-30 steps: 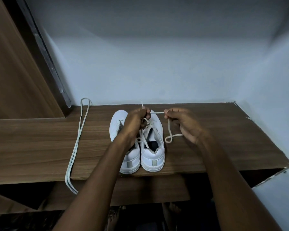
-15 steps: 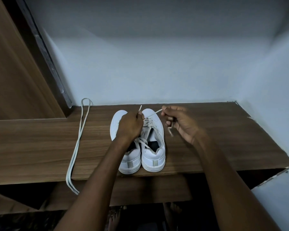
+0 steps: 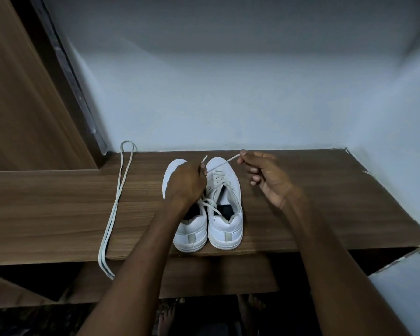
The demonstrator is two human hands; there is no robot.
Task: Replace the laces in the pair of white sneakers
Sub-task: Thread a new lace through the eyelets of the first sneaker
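Since a second ago the loop of lace that hung below the right hand (image 3: 268, 177) has been drawn up, so the lace (image 3: 224, 162) now runs in a short, fairly straight line from that hand down to the front eyelets of the right sneaker (image 3: 224, 204). That hand pinches the lace end between thumb and forefinger at the far edge of the shoe's toe, with the other fingers loosely curled beneath. Over the left sneaker (image 3: 182, 229) the left hand (image 3: 186, 184) has shifted only slightly; it grips the other lace end, whose tip sticks up past the knuckles, and covers most of that shoe's tongue.

Both sneakers stand side by side and touching on the wooden bench (image 3: 325, 202), heels toward the person and close to the near edge, toes toward the wall. On the right sneaker the lace crosses a few eyelets near the toe; looser strands lie across the gap between the two shoe openings. Whether the left sneaker carries any lace of its own is hidden by the hand.

Well to the left, a spare lace (image 3: 117, 204) lies folded double along the bench, its bend near the wall (image 3: 228, 81) and its two ends hanging over the near edge. A wooden panel (image 3: 22, 105) rises at the far left, and bare feet (image 3: 166, 316) show below the bench.
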